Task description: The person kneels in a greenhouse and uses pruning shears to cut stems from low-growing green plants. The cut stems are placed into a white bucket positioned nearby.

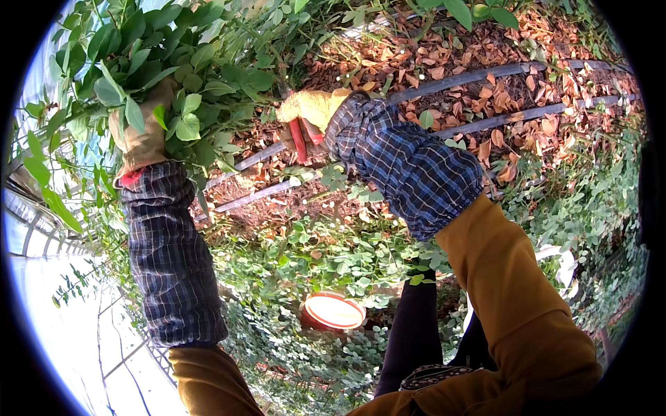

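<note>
My left hand, in a tan work glove, is at the upper left, closed around a bunch of leafy green stems that partly covers its fingers. Nearer the middle, my right hand wears a yellow and tan glove and grips a tool with red handles, probably pruning shears; its blades are hidden among foliage. Plaid sleeve covers reach from both gloves over mustard-coloured sleeves.
Two dark drip hoses run over ground strewn with dry brown leaves. Low green plants grow nearer me, around a red-rimmed round container. A white object lies right of my legs. Greenhouse framing shows at left.
</note>
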`<state>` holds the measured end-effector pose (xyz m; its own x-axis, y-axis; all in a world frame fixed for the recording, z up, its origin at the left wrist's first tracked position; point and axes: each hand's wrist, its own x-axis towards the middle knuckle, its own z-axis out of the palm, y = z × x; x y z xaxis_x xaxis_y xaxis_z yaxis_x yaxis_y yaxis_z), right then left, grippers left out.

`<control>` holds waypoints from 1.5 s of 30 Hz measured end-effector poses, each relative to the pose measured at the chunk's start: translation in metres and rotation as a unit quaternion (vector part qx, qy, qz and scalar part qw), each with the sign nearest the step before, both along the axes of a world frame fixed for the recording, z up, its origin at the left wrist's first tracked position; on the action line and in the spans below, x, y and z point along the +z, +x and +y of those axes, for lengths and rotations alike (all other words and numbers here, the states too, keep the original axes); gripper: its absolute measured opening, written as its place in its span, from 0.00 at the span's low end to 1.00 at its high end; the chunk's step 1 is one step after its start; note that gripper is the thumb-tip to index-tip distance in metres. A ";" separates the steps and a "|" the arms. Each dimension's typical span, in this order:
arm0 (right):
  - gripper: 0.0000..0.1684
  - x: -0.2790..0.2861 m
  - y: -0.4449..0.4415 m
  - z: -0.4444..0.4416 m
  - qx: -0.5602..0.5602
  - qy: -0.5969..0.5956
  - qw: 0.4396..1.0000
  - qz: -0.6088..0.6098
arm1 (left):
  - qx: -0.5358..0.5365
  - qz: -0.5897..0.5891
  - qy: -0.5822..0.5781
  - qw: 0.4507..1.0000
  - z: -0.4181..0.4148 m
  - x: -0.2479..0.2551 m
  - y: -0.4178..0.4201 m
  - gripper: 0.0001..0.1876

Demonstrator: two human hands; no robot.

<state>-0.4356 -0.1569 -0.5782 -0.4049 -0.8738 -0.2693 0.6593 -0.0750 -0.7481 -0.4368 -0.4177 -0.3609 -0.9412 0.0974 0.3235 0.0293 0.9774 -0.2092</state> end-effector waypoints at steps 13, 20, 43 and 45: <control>0.22 -0.049 0.001 -0.029 -0.043 0.058 0.997 0.035 | 0.021 -0.209 -0.211 0.955 -0.022 -0.020 -0.061 0.15; 0.18 0.012 0.034 0.016 0.032 0.068 0.986 -0.151 | 0.213 -0.176 -0.022 0.961 -0.059 -0.031 -0.033 0.18; 0.12 0.025 0.031 -0.012 -0.117 -0.203 0.891 -0.389 | 0.120 0.237 -0.161 0.950 0.052 -0.015 -0.046 0.18; 0.15 0.028 0.015 -0.020 -0.144 -0.161 0.910 -0.355 | 0.005 0.317 -0.168 0.933 0.062 -0.012 -0.062 0.20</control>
<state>-0.4201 -0.1766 -0.5503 -0.4540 -0.8387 -0.3007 0.8857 -0.4615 -0.0500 -0.4992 -0.3553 -0.3728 -0.5716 0.2853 0.7693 -0.2138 0.8534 -0.4753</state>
